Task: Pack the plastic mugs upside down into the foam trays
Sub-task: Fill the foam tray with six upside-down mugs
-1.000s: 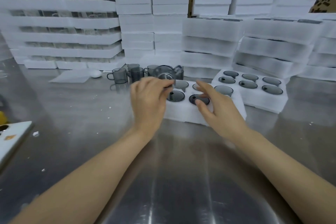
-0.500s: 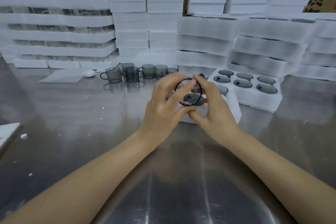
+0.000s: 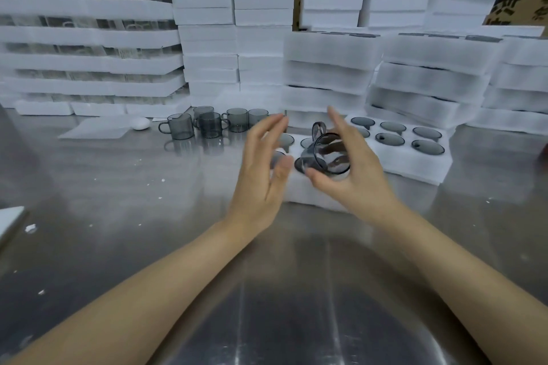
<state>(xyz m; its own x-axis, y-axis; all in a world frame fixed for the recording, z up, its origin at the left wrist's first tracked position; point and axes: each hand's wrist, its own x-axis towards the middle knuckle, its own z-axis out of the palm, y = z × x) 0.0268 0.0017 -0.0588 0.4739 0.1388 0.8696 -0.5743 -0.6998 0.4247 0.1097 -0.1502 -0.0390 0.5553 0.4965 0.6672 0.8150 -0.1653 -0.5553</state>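
A steel table (image 3: 124, 187) carries tall stacks of foam blocks (image 3: 261, 24) along the back. Two foam trays lie in front. The right tray (image 3: 415, 167) holds six upturned mugs. The near tray (image 3: 308, 194) is partly hidden by both hands. At least five loose mugs (image 3: 178, 126) stand upright at the left. The right hand (image 3: 355, 184) grips one mug (image 3: 320, 148) above the near tray, tipped on its side, mouth toward the person, handle up. The left hand (image 3: 261, 169) hovers beside it, fingers spread and holding nothing.
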